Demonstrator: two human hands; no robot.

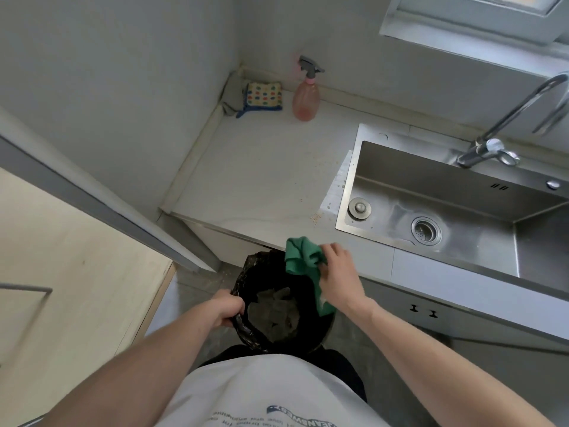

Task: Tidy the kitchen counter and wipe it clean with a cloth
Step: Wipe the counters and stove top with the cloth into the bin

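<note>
- Left hand [226, 306] has its fingers curled over the near-left rim of a bin [246, 329] lined with a black bag, gripping it. The bin sits just below the front edge of the surface [255, 177], right in front of the person.
- Right hand [337, 272] is bunched around a green cloth [300, 255]. The cloth sits at the surface's front edge, and a tail of it hangs down over the bin's opening.
- So the two hands are apart, one clamped on the bin rim and one on the cloth.
- There's some crumpled stuff down inside the bin, too dark to say what.
- A little scatter of crumbs [316, 216] lies on the surface near the sink's front-left corner, plus a few specks further back along that sink edge.
- Steel sink [462, 183] takes up the right side, with a drain strainer in the bottom, a loose plug beside it and a curved faucet [508, 124] at the back.
- Back corner of the surface: a pink spray bottle [305, 100] with a grey trigger stands upright near the wall, and left of it a polka-dot cloth [264, 96] lies on top of a grey rag tucked into the corner.
- Wooden door panel off to the left, window up top right.
</note>
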